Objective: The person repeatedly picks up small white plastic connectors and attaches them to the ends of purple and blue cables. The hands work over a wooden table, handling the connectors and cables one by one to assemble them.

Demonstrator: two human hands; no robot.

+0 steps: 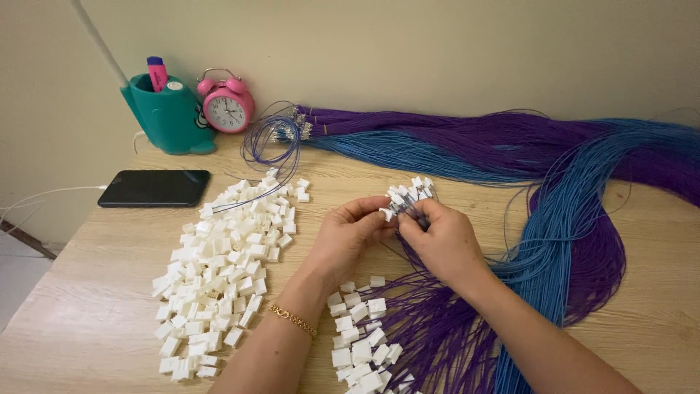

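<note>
1. Fingertips of both our hands meet at one spot: our left hand (348,235) pinches a small white plastic connector housing (386,213) between thumb and forefinger, and our right hand (441,241) is closed around a bunch of wired connectors (410,192), thumb pressed toward the same housing. Neither hand is slack; both are gripping.

2. We hold the work above the wooden table (87,306), near its middle, with purple and blue wires trailing from the right hand down toward us.

3. What looks finished: the cluster of white housings fanned above our right fingers already has wires in it, and a further group of wired housings (364,343) lies on the table between our forearms, on purple leads.

4. What looks left, in our judgement, is a great deal. A big heap of loose white housings (219,270) sits to the left of our left hand, with no wires in them that we can see. A long bundle of purple and blue wires (510,146) stretches along the wall and loops down the right side.

5. So we judge the work to be at an early to middle stage.

6. Farther off stand a black phone (154,187), a teal pen holder (169,117) and a pink alarm clock (227,106).
</note>
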